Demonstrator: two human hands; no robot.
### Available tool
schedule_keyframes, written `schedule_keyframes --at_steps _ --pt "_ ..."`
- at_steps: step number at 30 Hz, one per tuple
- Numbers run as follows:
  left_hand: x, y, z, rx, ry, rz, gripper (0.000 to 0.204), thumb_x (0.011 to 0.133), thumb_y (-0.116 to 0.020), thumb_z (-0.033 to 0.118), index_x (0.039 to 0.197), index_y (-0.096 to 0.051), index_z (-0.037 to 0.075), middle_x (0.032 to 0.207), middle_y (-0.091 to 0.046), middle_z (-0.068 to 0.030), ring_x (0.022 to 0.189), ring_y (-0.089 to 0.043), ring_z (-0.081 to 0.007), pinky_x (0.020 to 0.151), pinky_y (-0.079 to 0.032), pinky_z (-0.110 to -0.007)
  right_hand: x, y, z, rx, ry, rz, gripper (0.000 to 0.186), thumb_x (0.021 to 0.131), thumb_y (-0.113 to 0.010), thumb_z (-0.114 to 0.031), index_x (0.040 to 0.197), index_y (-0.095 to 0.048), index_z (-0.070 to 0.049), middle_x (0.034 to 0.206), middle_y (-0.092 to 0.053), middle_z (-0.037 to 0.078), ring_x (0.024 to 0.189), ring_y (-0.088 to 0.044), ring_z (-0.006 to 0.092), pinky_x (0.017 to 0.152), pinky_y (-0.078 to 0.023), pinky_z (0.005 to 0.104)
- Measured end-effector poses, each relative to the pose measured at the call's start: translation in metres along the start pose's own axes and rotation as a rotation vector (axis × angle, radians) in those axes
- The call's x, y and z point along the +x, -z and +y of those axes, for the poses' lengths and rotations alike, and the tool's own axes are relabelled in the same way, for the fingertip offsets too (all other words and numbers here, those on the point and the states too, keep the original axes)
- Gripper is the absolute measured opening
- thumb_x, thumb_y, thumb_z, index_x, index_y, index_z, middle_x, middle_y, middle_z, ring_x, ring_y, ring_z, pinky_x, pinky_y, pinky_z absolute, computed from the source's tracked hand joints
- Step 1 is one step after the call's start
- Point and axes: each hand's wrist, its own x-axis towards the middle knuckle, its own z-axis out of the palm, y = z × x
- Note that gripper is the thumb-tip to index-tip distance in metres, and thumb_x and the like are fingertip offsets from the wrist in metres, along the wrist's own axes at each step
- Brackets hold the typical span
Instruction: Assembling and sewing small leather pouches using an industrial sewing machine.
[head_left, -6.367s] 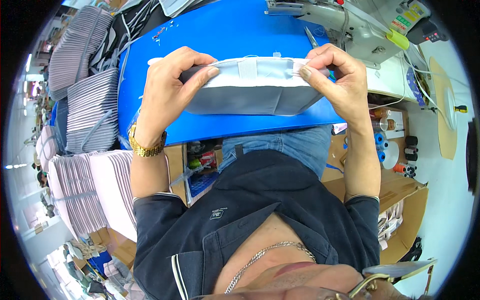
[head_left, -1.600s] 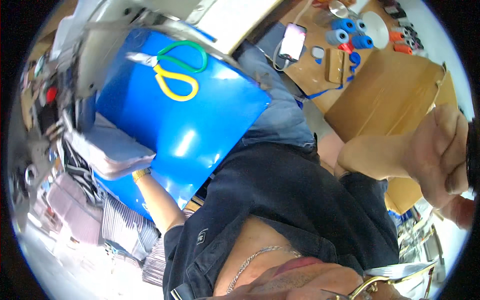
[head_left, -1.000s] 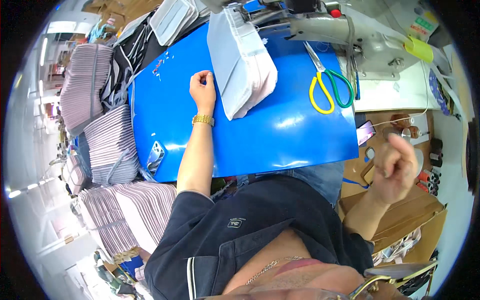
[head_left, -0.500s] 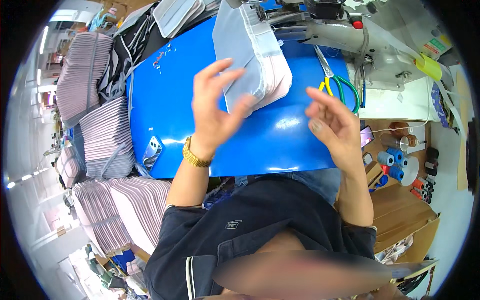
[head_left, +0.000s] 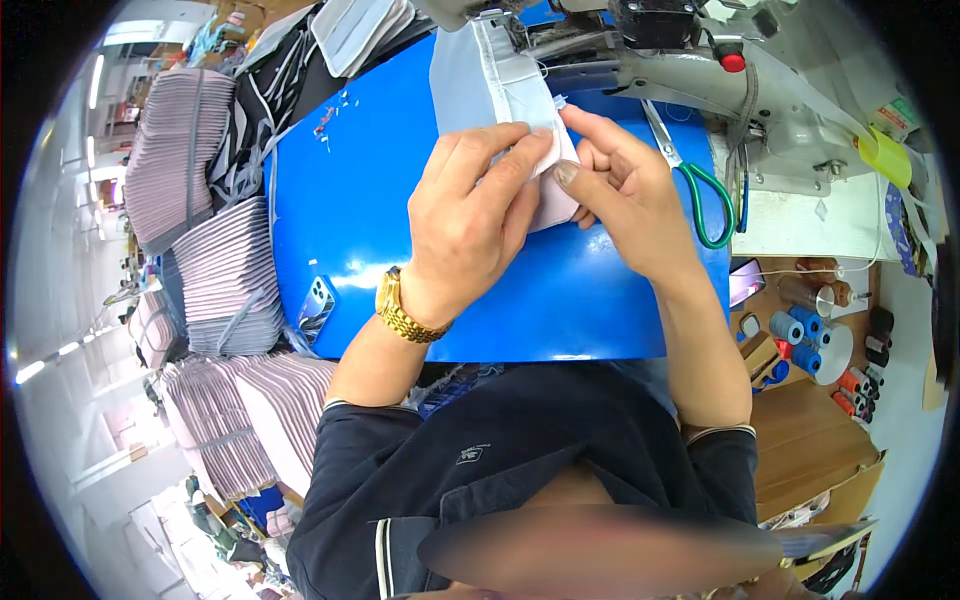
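Note:
A light grey and pale pink fabric piece [head_left: 462, 85] with a seam down its middle lies at the far edge of the blue table, its far end under the sewing machine [head_left: 650, 70]. My left hand [head_left: 470, 205], wearing a gold watch, has its fingertips closed on the piece's near edge. At the piece's right edge, my right hand [head_left: 630, 190] pinches the fabric between thumb and fingers. The part of the edge beneath my fingers is hidden. Green-handled scissors [head_left: 705, 205] lie just right of my right hand.
A phone [head_left: 318, 308] lies on the blue table [head_left: 390, 330] at left. Stacks of striped pinkish panels [head_left: 228, 275] stand beyond the left edge. More grey panels [head_left: 355, 35] lie at the far left. Thread spools [head_left: 800, 330] sit on a lower shelf at right.
Both hands have moved in from apart and closed on the near part of the fabric piece. The view has shifted slightly.

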Motion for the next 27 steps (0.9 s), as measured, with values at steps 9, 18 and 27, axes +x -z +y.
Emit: schedule_keyframes --at_steps 9,18,27 --pt "0.005 0.001 0.004 -0.057 0.064 -0.006 0.034 0.073 -0.070 -0.005 0.105 -0.071 0.007 0.101 -0.068 -0.0098 0.086 -0.065 -0.0242 0.072 -0.053 -0.032 0.002 0.000 0.011 0.087 0.077 -0.045 0.048 0.092 -0.062 -0.006 0.137 -0.047 0.002 0.079 -0.053 -0.002 0.067 -0.053 0.0050 0.059 -0.046 0.0210" --pt "0.016 -0.007 -0.015 -0.020 0.056 0.019 0.028 0.076 -0.068 -0.002 0.103 -0.071 0.005 0.100 -0.068 -0.0102 0.087 -0.065 -0.0255 0.073 -0.053 -0.033 0.028 -0.004 0.010 0.078 0.092 -0.008 0.046 0.092 -0.060 -0.006 0.135 -0.049 0.003 0.079 -0.056 -0.001 0.070 -0.054 0.0053 0.062 -0.047 0.0213" --pt "0.030 -0.021 -0.035 0.017 0.067 0.050 0.023 0.079 -0.067 0.003 0.101 -0.071 0.006 0.100 -0.068 -0.0096 0.087 -0.066 -0.0256 0.076 -0.053 -0.034 0.045 -0.005 0.013 -0.046 0.173 0.105 0.030 0.092 -0.063 -0.012 0.119 -0.060 0.003 0.074 -0.062 0.001 0.068 -0.063 0.0086 0.060 -0.047 0.0211"
